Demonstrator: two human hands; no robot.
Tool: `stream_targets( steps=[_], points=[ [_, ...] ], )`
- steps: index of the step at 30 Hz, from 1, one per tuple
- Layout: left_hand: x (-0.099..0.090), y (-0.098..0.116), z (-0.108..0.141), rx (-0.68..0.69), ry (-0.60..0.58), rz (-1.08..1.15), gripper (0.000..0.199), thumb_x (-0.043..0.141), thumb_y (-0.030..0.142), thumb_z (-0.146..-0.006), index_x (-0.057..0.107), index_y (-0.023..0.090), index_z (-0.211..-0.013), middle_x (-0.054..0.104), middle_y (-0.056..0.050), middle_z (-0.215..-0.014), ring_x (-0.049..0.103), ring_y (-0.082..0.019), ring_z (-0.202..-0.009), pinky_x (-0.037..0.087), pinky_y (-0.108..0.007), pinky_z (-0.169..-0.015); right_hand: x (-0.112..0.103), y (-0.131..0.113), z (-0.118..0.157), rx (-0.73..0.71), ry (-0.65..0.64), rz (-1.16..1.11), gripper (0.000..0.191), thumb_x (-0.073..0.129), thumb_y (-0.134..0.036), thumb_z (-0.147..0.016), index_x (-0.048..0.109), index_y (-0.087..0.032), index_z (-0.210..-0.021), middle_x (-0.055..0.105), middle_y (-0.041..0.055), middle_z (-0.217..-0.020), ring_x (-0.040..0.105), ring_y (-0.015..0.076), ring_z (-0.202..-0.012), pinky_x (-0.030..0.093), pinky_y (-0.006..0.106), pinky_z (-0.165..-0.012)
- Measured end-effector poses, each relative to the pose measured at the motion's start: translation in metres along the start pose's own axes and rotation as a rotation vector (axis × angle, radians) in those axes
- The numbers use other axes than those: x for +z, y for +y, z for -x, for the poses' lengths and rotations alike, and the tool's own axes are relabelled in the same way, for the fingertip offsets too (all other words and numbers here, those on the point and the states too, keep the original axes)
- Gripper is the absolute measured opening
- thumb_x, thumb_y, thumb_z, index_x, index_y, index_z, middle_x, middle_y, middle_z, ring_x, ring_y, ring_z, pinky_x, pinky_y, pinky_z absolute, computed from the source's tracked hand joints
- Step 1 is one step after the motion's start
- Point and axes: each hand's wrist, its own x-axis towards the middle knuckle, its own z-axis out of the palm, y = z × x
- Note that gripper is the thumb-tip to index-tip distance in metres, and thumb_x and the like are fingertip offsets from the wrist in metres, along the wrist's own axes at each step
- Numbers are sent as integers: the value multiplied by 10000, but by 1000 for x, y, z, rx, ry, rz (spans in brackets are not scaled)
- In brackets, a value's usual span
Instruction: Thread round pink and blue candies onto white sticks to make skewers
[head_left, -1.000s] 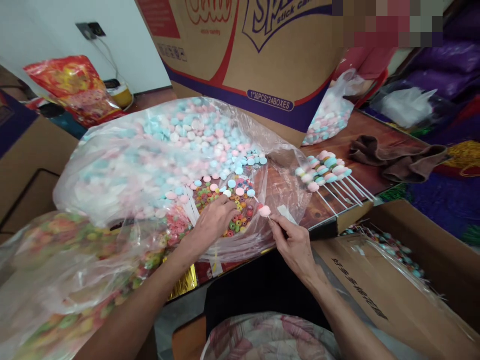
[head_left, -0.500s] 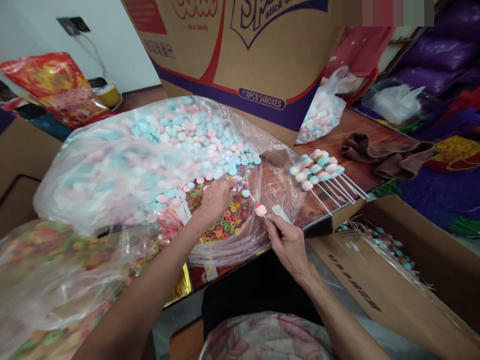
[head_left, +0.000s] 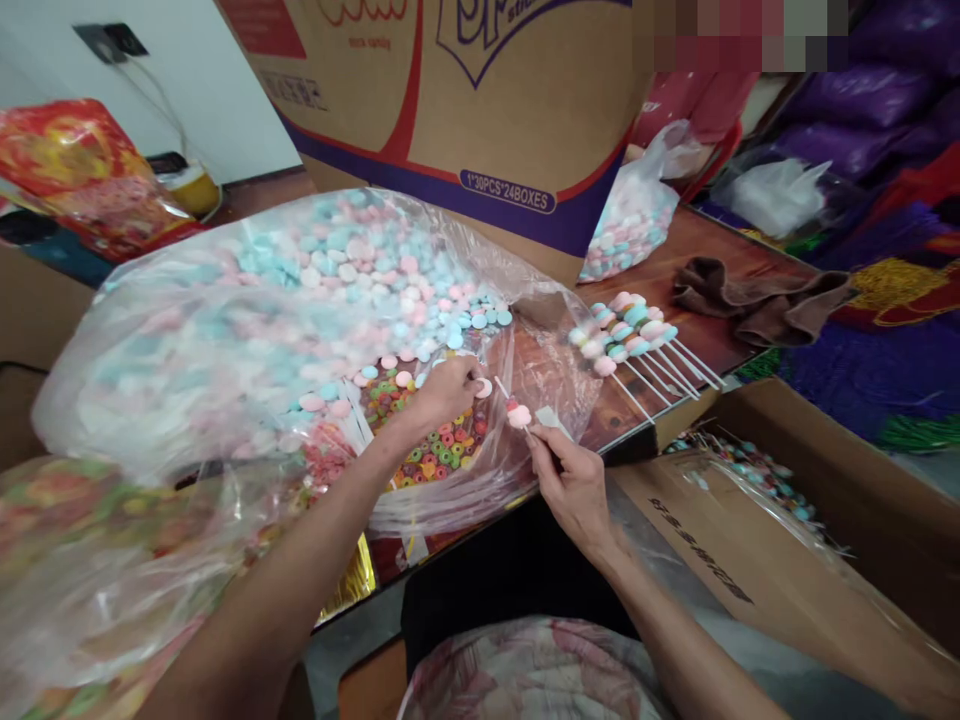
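My right hand (head_left: 571, 480) pinches a thin white stick that carries a pink flower-shaped candy (head_left: 519, 416) with a small red piece above it. Close to the stick's bare tip, my left hand (head_left: 448, 388) holds a pale pinkish-white candy disc (head_left: 484, 387) in its fingertips. Under my left hand lie colourful ring candies (head_left: 446, 450). A large clear bag of pink, blue and white candies (head_left: 360, 270) spreads open behind them. To the right, several filled candy sticks (head_left: 630, 330) lie side by side at the table's edge.
A big printed carton (head_left: 465, 130) stands behind the bag. A brown cloth (head_left: 757, 295) and a smaller candy bag (head_left: 634, 220) lie at the right. An open cardboard box (head_left: 705, 540) is below the table's right edge. A person in red is partly visible behind.
My left hand has come slightly nearer the stick, and a pale disc now shows in its fingers. The camera view has shifted a little. My right hand still holds the stick.
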Motion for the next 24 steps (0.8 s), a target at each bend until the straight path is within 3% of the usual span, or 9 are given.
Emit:
stream_targets(
  steps=[3,7,11,13,16,19,24],
  points=[
    [3,-1,11,161,40,-84,237,491,123,-858,620,171,-1051,622,-71,-963,586,-201,-823,453,-317,-748,1,1,-1,-7,4,4,199,522,-258,-989,704,-176,-991,705,26,-785,633,128,-626,476,220,-630],
    [15,-4,25,278,28,-257,238,397,99,-893,621,169,-936,537,-87,-959,509,-179,-707,443,-321,-681,0,1,-2,-2,2,-3,215,516,-277,-986,710,-184,-981,681,18,-728,626,135,-611,469,218,-590],
    [21,-6,35,347,91,-181,237,395,111,-904,612,189,-960,549,-76,-982,537,-189,-789,455,-313,-716,-2,-3,-5,-22,6,24,225,555,-342,-956,728,-200,-977,661,18,-685,631,155,-625,475,218,-564],
    [20,-7,38,324,151,-51,210,426,141,-908,617,197,-974,584,-58,-926,559,-192,-824,460,-309,-744,-2,-5,-6,-33,2,35,233,570,-364,-944,733,-203,-981,659,20,-681,632,159,-630,479,218,-563],
    [19,-10,43,159,264,365,130,549,249,-878,604,202,-986,615,-12,-810,589,-163,-752,475,-282,-714,-2,-9,-7,-41,-18,37,239,576,-371,-937,737,-202,-988,661,22,-679,632,161,-630,482,217,-567],
    [21,-15,47,21,307,798,268,679,331,-781,591,195,-994,654,3,-813,623,-145,-728,501,-263,-689,0,-13,-5,-46,-51,26,233,569,-354,-942,737,-201,-993,666,21,-681,628,157,-621,481,217,-579],
    [24,-20,55,-96,340,1021,455,795,388,-660,696,147,-1032,724,-35,-876,654,-165,-780,531,-294,-757,4,-18,2,-64,-112,-10,225,520,-264,-968,730,-184,-974,676,13,-699,603,130,-576,464,218,-611]
  ],
)
